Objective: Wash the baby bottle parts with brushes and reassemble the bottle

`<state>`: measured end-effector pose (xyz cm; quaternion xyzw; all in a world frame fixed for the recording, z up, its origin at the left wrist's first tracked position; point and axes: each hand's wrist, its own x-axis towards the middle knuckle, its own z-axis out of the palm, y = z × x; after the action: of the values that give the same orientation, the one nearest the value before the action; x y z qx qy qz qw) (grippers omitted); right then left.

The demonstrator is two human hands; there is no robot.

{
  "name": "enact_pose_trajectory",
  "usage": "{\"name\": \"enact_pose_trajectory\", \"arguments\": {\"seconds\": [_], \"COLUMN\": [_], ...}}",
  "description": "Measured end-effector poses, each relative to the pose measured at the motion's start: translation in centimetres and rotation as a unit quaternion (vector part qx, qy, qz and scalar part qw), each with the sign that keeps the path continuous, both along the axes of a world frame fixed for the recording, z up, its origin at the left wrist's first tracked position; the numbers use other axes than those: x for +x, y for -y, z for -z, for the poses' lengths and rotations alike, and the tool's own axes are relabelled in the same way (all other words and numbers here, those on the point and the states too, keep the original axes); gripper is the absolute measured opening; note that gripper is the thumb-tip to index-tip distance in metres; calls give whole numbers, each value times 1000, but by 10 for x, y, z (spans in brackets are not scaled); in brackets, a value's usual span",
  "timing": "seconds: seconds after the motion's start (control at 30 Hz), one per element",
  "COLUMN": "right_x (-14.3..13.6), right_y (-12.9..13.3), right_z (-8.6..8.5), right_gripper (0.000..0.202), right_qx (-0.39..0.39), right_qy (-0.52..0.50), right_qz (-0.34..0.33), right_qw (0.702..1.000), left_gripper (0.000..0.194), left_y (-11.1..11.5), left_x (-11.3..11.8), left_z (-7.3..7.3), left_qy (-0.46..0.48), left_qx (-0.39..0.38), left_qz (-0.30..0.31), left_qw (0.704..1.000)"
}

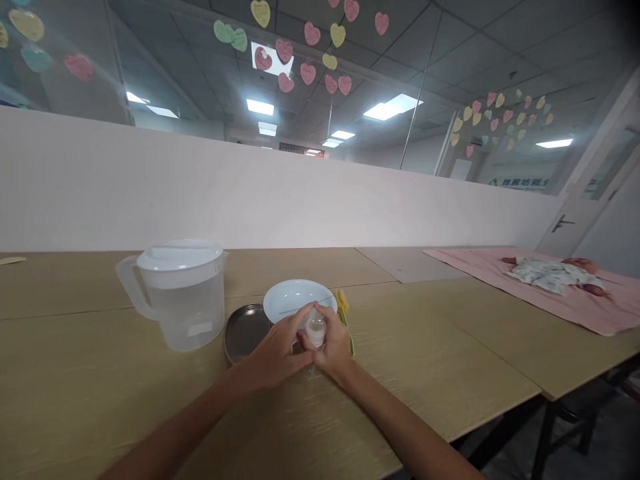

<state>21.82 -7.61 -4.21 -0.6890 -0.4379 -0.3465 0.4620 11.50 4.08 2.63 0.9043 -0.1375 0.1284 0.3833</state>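
Note:
Just in front of the white bowl [300, 293], both hands are closed around a baby bottle [316, 327], its clear teat and pale collar pointing up. My left hand [277, 350] wraps it from the left, fingertips meeting the other hand's at the top. From the right, my right hand [336, 341] curls round the collar. Most of the bottle's body is hidden by the fingers. A round dark metal tray [245, 333] lies left of the bowl, partly behind my left hand. Beside the bowl, to the right, is a brush with a yellow head and green handle [344, 303].
A lidded clear plastic pitcher [187, 300] with liquid stands at left. On the far right, a baby doll [550, 275] in patterned clothes lies on a pink cloth [480, 273]. A low white wall [200, 193] with glass above borders the wooden table [425, 347].

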Motion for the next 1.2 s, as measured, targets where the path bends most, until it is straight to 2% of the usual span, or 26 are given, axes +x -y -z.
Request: {"name": "enact_pose_trajectory", "arguments": {"seconds": [0.1, 0.2, 0.33, 0.4, 0.47, 0.57, 0.67, 0.8, 0.9, 1.1, 1.2], "right_x": [0, 1, 3, 5, 7, 10, 11, 10, 8, 5, 4], "right_y": [0, 1, 5, 8, 10, 11, 13, 14, 12, 11, 13], "right_z": [2, 2, 1, 0, 0, -1, -2, -4, -3, -2, -2], "right_gripper": [49, 49, 48, 48, 49, 52, 54, 53, 54, 51, 50], "right_qx": [-8, -16, -40, -40, -24, 36, 57, 5, -37, -11, -19], "right_qy": [2, 0, 13, 44, 62, 29, -6, -7, -15, -17, -16], "right_qz": [20, 12, -2, -22, -42, -43, -48, -67, -63, -91, -102], "right_qw": [1000, 1000, 999, 998, 997, 998, 997, 998, 997, 996, 995], "left_gripper": [66, 70, 85, 90, 87, 75, 71, 67, 63, 58, 59], "left_y": [-1, -2, -2, -1, 0, 4, 9, 11, 11, 11, 13], "left_x": [1, 2, 2, 2, 2, 2, 2, 2, 3, 4, 2], "left_z": [5, 11, 23, 34, 49, 72, 85, 85, 82, 81, 78], "left_qy": [3, 10, 40, 72, 131, 220, 232, 182, 150, 101, 90], "left_qx": [8, 18, 26, 23, 17, 3, -15, -64, -86, -104, -80], "left_qz": [-3, -13, -36, -49, -84, -131, -145, -186, -185, -165, -152], "left_qw": [1000, 1000, 998, 996, 988, 967, 962, 963, 967, 976, 981]}}
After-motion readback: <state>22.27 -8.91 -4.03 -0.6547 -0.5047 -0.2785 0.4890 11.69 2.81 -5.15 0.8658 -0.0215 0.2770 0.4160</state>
